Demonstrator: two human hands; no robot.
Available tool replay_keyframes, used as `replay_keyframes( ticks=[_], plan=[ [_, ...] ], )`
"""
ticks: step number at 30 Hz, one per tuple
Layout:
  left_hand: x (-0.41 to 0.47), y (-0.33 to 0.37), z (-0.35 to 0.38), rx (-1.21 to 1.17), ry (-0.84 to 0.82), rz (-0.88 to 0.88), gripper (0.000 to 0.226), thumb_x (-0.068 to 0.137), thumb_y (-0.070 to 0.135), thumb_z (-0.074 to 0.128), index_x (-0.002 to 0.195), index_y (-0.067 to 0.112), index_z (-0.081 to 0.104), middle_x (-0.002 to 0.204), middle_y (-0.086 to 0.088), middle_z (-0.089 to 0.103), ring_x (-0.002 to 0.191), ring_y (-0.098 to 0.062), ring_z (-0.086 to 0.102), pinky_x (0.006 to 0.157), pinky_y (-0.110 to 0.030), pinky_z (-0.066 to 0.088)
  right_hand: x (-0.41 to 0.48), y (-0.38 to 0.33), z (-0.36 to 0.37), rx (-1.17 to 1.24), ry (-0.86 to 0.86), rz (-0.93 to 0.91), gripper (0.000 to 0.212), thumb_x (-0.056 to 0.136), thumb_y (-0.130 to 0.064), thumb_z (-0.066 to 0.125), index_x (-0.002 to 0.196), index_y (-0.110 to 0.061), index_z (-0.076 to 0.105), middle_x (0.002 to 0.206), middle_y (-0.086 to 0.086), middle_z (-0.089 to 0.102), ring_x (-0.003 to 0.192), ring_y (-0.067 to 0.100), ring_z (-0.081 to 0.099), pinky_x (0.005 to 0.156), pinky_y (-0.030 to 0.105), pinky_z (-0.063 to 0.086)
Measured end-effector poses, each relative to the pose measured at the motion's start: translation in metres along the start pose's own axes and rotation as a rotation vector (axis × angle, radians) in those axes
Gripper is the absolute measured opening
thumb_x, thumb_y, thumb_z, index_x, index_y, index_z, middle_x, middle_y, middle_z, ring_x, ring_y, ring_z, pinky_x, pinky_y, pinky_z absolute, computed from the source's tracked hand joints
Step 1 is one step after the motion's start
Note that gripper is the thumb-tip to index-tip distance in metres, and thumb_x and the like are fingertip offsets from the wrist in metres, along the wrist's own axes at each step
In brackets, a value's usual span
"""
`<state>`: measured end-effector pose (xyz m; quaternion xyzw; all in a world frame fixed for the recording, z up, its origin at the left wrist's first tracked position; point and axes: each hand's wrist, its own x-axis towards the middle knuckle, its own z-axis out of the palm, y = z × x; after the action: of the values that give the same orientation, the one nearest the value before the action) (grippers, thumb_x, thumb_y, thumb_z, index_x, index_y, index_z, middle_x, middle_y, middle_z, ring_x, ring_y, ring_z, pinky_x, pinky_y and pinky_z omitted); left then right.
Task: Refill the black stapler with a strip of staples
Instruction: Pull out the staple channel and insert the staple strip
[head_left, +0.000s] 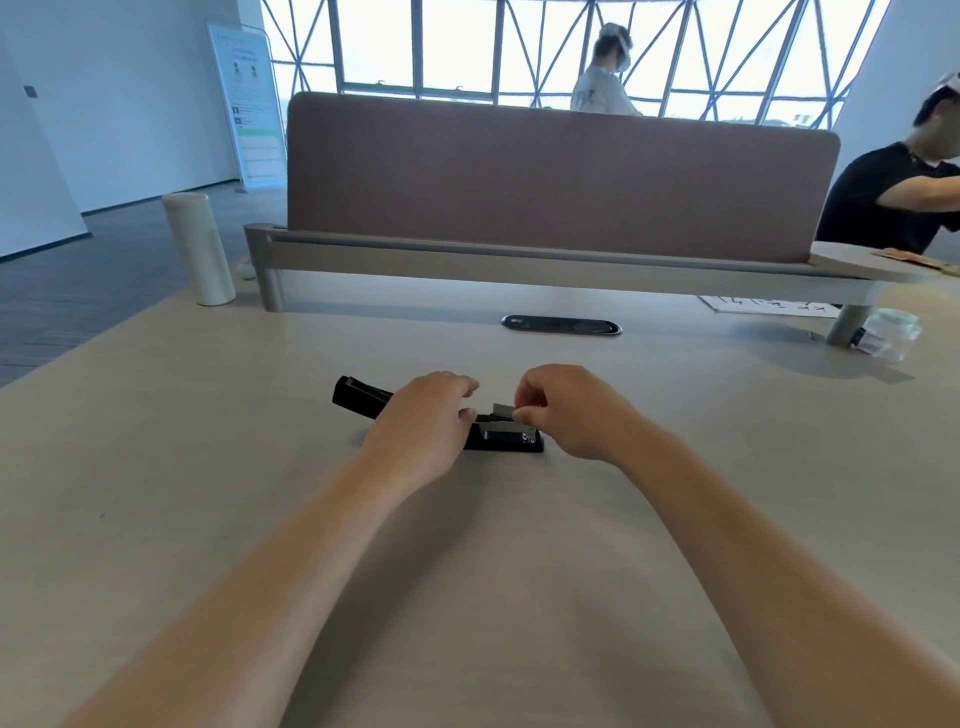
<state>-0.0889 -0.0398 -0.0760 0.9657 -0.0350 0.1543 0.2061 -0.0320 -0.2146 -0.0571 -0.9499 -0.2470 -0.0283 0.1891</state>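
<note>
The black stapler (358, 397) lies opened flat on the beige table (208, 467), its lid swung out to the left and its metal staple channel (506, 428) showing on the right. My left hand (421, 421) rests over the stapler's middle and holds it down. My right hand (563, 410) pinches a small silvery strip of staples (503, 409) just above the channel. The hinge part is hidden under my left hand.
A tall beige cylinder bottle (197, 249) stands at the back left. A brown divider panel (561, 176) on a raised shelf crosses the back. A black cable port (561, 325) sits behind the stapler. A clear jar (891, 332) and a paper (769, 305) lie right; two persons beyond.
</note>
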Motion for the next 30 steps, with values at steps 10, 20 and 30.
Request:
replay_keyframes(
  ticks=[10,20,30],
  plan=[
    [0.001,-0.002,0.008,0.024,-0.044,0.038,0.038,0.098,0.020,0.050,0.135,0.018,0.059,0.137,-0.004,0.061,0.126,-0.024,0.055,0.102,-0.037,0.045,0.004,-0.003,0.005,-0.062,-0.011,-0.031,0.009,0.091,-0.028,0.063,0.095,-0.020,0.066,0.094,-0.002,0.064,0.086,0.019,0.057,0.073,0.032,0.045],
    [-0.001,-0.001,0.012,0.094,-0.083,0.118,0.026,0.092,0.016,0.049,0.107,0.018,0.070,0.106,-0.002,0.067,0.100,-0.026,0.062,0.080,-0.039,0.050,0.001,-0.006,0.001,-0.113,-0.012,-0.004,0.010,0.089,-0.028,0.065,0.093,-0.021,0.070,0.097,0.000,0.068,0.087,0.020,0.061,0.079,0.039,0.054],
    [-0.003,0.002,0.011,0.103,-0.082,0.146,0.028,0.093,0.017,0.050,0.109,0.019,0.072,0.111,0.000,0.066,0.100,-0.024,0.062,0.083,-0.041,0.052,0.002,-0.006,0.003,-0.078,0.002,0.025,0.011,0.088,-0.025,0.065,0.092,-0.020,0.073,0.095,0.000,0.071,0.085,0.019,0.062,0.076,0.036,0.054]
  ],
)
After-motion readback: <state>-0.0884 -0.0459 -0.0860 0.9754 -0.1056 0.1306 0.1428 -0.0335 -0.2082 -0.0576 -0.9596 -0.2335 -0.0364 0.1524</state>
